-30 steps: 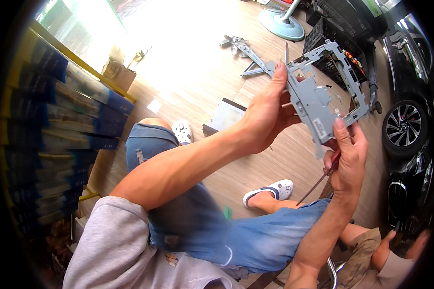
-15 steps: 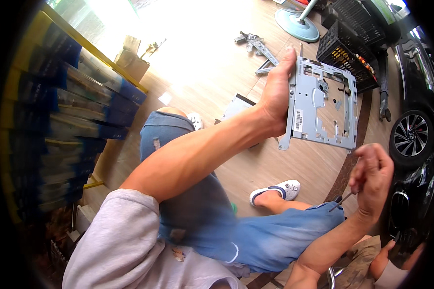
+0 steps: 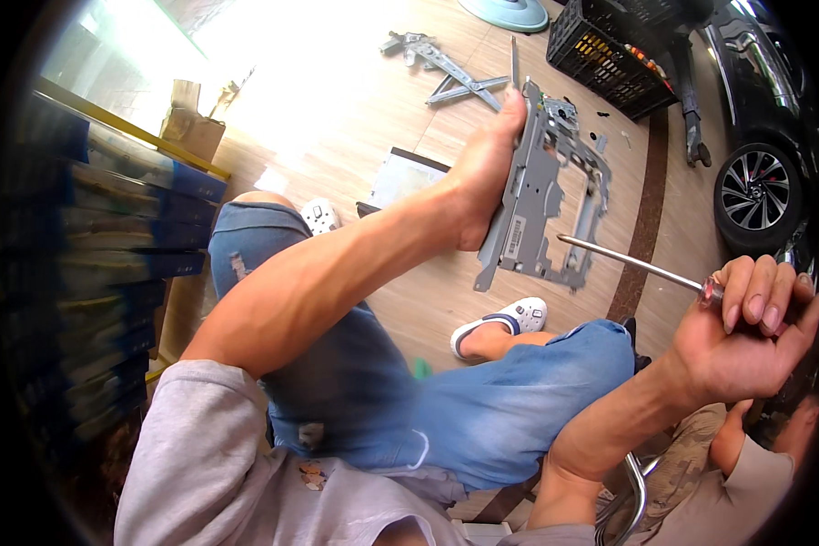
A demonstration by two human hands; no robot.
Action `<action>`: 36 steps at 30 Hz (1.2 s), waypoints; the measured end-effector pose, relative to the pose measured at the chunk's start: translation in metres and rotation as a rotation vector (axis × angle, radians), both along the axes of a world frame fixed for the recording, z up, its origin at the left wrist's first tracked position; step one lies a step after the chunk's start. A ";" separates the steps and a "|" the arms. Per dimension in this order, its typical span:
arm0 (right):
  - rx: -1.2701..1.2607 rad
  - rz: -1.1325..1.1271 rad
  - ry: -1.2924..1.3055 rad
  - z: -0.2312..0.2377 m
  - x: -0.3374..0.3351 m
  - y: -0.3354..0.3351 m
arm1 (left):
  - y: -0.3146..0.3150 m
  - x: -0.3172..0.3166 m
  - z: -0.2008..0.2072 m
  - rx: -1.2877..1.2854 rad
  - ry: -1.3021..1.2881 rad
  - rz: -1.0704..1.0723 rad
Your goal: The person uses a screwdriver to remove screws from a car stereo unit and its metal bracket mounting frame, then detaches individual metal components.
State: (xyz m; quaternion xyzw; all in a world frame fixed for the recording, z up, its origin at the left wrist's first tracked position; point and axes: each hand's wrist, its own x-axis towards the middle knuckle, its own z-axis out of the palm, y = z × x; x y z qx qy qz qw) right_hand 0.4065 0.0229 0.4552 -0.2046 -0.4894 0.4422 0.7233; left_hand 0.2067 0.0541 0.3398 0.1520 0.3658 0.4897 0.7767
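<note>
Grey metal frame (image 3: 531, 196), openwork, white-labelled

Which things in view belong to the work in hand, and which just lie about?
In hand:
- flat grey metal frame, in left hand
- red-handled steel screwdriver, in right hand

Apparently just lying about:
- black plastic crate
- silver metal crossed-arm linkage
- flat silver-and-black box

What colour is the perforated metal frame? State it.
The perforated metal frame is grey, showing best in the head view.
</note>
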 end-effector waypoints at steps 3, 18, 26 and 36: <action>0.043 -0.017 0.009 -0.005 -0.007 -0.003 | -0.004 0.010 -0.011 0.007 -0.026 -0.061; 0.280 0.376 -0.153 -0.011 0.002 0.008 | -0.005 0.008 -0.023 -0.039 -0.188 -0.050; 0.247 0.334 -0.104 -0.025 -0.010 -0.001 | -0.011 0.013 -0.015 -0.035 -0.226 -0.079; 0.236 0.328 -0.104 -0.028 -0.011 -0.003 | -0.010 0.010 -0.018 -0.058 -0.154 -0.036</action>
